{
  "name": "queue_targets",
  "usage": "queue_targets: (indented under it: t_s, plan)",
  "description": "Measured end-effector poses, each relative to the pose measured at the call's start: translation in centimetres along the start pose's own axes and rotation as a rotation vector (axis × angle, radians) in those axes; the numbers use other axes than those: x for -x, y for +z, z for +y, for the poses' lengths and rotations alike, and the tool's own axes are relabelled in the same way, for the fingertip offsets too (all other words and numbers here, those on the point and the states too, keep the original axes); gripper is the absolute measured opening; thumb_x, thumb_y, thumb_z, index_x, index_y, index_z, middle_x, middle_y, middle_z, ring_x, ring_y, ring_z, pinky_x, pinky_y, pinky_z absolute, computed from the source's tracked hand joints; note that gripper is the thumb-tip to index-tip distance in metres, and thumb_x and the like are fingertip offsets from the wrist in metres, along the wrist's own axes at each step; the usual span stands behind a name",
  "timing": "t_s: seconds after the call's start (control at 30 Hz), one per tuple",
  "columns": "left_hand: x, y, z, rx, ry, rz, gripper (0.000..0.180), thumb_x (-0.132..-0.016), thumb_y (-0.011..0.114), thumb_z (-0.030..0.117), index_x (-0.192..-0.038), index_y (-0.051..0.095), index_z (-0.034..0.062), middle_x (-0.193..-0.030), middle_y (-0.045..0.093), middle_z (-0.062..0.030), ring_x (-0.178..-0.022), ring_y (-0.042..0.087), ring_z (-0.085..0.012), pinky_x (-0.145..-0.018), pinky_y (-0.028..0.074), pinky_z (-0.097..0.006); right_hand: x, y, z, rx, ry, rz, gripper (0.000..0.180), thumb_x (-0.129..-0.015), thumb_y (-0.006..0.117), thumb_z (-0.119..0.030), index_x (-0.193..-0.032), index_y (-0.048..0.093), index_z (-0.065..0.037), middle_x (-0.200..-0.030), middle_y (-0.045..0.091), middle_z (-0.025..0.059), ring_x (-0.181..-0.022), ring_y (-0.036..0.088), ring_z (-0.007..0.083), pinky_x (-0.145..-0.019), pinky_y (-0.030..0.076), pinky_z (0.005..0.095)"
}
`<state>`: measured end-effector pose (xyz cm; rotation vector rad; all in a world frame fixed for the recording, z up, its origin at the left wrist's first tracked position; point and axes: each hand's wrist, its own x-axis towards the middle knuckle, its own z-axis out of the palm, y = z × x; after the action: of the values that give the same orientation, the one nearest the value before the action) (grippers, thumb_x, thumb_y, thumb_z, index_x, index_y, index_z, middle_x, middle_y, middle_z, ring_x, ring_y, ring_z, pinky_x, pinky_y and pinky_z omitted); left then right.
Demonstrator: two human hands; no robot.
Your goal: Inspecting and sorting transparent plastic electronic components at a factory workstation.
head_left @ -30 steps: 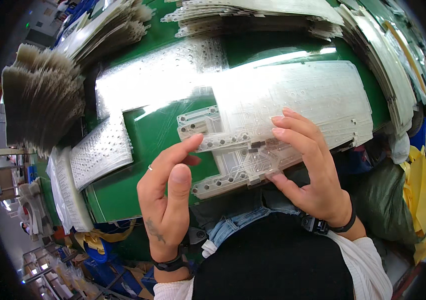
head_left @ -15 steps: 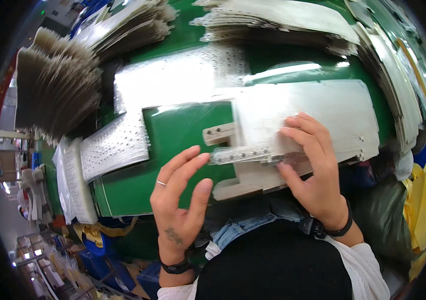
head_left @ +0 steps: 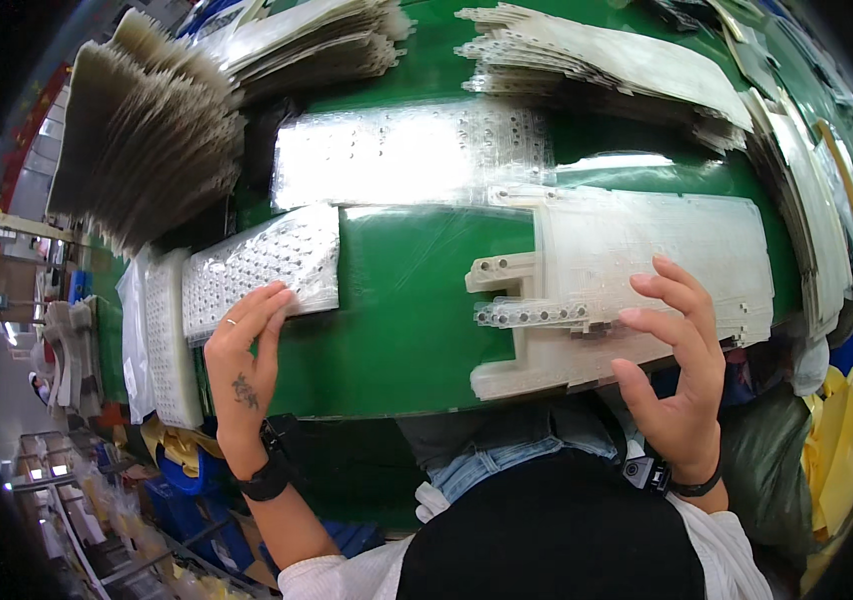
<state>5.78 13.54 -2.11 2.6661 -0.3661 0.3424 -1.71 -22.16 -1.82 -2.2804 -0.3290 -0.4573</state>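
My left hand (head_left: 247,355) has its thumb and fingertips closed together at the near edge of a clear plastic sheet with rows of dark dots (head_left: 262,255). My right hand (head_left: 682,370), fingers spread and curved, is open over the near side of a stack of whitish translucent flat sheets (head_left: 647,240). Tabs jut from the left side of that stack. A narrow clear strip with round dark spots (head_left: 532,315) lies across it, left of my right hand.
Shiny dotted sheets (head_left: 397,155) lie farther back on the green table (head_left: 417,370). Thick stacks of translucent sheets stand at the back left (head_left: 142,140), back right (head_left: 597,60) and right side (head_left: 797,210). Yellow material (head_left: 842,430) hangs at the right.
My left hand has moved left from the narrow strip to the dotted sheet, and its fingers have closed. My right hand has lifted off the strip and opened.
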Motion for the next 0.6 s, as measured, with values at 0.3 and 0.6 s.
queue_targets:
  t_s: [0.3, 0.6]
  plan:
    - [0.8, -0.1, 5.2, 0.012, -0.042, 0.412, 0.007, -0.080, 0.064, 0.002, -0.085, 0.065, -0.0027, -0.092, 0.068, -0.0161, -0.083, 0.066, -0.0303, -0.076, 0.051, -0.035, -0.7, 0.5, -1.2, -0.430, 0.037, -0.229, 0.027, -0.079, 0.069, -0.016, -0.103, 0.063, -0.004, -0.114, 0.060, 0.0139, -0.109, 0.055, 0.0302, -0.091, 0.044, 0.0370]
    - [1.8, 2.1, 13.7, 0.265, 0.556, -0.173, 0.017, -0.071, 0.075, 0.021, -0.084, 0.071, 0.0104, -0.100, 0.069, -0.0031, -0.098, 0.063, -0.0256, -0.078, 0.051, -0.035, -1.5, 0.3, -1.7, -1.280, 0.620, -0.449, 0.050, -0.095, 0.047, -0.021, -0.135, 0.036, 0.007, -0.130, 0.050, 0.0203, -0.114, 0.055, 0.0243, -0.098, 0.044, 0.0371]
